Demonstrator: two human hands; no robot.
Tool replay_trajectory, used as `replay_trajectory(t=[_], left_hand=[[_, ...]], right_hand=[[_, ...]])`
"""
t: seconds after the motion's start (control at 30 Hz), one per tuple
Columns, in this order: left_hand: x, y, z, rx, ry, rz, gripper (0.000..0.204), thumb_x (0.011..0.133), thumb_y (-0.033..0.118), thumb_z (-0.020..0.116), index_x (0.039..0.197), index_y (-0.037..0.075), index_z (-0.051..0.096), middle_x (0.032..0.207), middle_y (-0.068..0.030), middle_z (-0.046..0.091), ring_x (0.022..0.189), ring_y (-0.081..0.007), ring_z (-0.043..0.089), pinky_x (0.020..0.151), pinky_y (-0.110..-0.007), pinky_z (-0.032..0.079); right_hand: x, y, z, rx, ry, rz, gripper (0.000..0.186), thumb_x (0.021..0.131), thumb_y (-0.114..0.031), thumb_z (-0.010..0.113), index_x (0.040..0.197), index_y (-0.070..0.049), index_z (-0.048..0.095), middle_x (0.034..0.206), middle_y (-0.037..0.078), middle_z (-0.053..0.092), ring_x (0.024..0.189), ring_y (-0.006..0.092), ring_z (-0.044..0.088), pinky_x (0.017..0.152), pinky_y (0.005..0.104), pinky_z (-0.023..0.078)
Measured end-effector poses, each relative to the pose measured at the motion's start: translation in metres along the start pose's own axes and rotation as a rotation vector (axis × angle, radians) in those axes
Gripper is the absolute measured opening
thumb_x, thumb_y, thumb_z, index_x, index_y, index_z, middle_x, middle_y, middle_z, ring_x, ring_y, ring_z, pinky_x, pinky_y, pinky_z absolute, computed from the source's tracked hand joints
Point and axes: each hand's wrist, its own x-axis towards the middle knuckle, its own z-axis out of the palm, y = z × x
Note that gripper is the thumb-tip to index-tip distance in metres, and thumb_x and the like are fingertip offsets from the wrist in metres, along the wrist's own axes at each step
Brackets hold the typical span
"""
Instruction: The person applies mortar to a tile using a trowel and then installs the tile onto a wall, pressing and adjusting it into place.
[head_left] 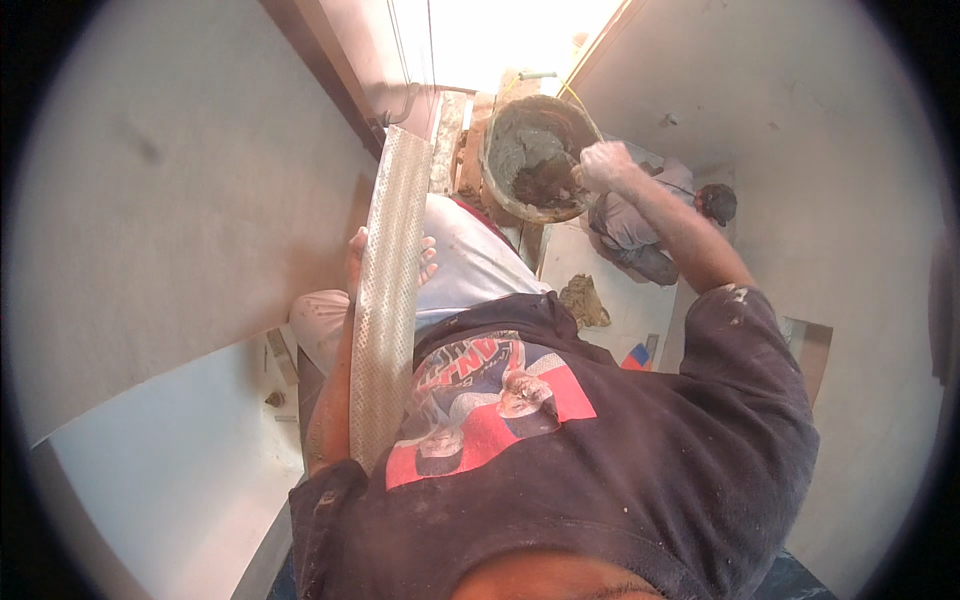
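Observation:
My left hand [426,258] is wrapped around a long, pale, textured flat board [395,220], which stands lengthwise against my body with its top end tilted away from me. My right hand [605,164] is closed at the right rim of a large bucket [515,135], gripping what looks like a tool handle [580,172] whose lower end is hard to make out. Wet grey-brown mix [540,175] lies inside the bucket, and a thin yellow handle with a green grip [538,76] arches over it. The bucket rests on wooden planks [450,135] beyond my knees.
A crouched co-worker [640,230] is below at the right, beside the bucket. A crumpled brown lump [585,300] and a red-and-blue object [638,356] lie lower down. Walls [170,200] enclose both sides; a wooden frame [330,50] and hanging cords [430,40] are at the top.

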Motion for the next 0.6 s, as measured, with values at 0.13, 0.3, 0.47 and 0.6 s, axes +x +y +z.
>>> replay_trajectory(t=[0.13, 0.3, 0.47, 0.6], left_hand=[[-0.001, 0.001, -0.002, 0.006, -0.017, -0.006, 0.088, 0.095, 0.066, 0.051, 0.151, -0.002, 0.04, 0.139, -0.0323, 0.052, 0.121, -0.0398, 0.06, 0.106, -0.055, 0.046], [0.002, 0.0, 0.013, 0.07, 0.106, -0.032, 0.084, 0.095, 0.066, 0.048, 0.148, 0.001, 0.044, 0.134, -0.03, 0.055, 0.112, -0.0345, 0.062, 0.102, -0.054, 0.048], [0.001, 0.001, 0.019, 0.139, 0.15, -0.025, 0.084, 0.095, 0.068, 0.046, 0.149, 0.004, 0.044, 0.133, -0.0276, 0.055, 0.108, -0.0306, 0.062, 0.098, -0.051, 0.05], [-0.001, -0.001, 0.019, 0.127, 0.132, 0.008, 0.084, 0.094, 0.069, 0.046, 0.149, 0.006, 0.044, 0.132, -0.0272, 0.055, 0.108, -0.0298, 0.061, 0.098, -0.051, 0.05]], right_hand=[[0.002, 0.013, -0.054, -0.11, 0.054, -0.076, 0.03, 0.09, -0.029, 0.063, 0.092, -0.004, 0.079, 0.096, 0.018, 0.076, 0.094, 0.0314, 0.074, 0.08, 0.0426, 0.059], [0.014, 0.007, -0.081, -0.347, -0.035, -0.09, 0.023, 0.084, -0.016, 0.072, 0.104, -0.007, 0.079, 0.106, 0.009, 0.077, 0.097, 0.0219, 0.074, 0.08, 0.034, 0.061], [0.029, -0.007, -0.063, -0.404, -0.022, -0.157, 0.022, 0.08, -0.015, 0.073, 0.099, -0.007, 0.08, 0.099, 0.01, 0.078, 0.094, 0.0228, 0.075, 0.078, 0.0358, 0.061], [0.053, -0.003, -0.054, -0.331, -0.284, -0.239, 0.025, 0.082, -0.022, 0.075, 0.101, -0.006, 0.079, 0.096, 0.009, 0.077, 0.093, 0.0218, 0.074, 0.076, 0.0346, 0.061]])
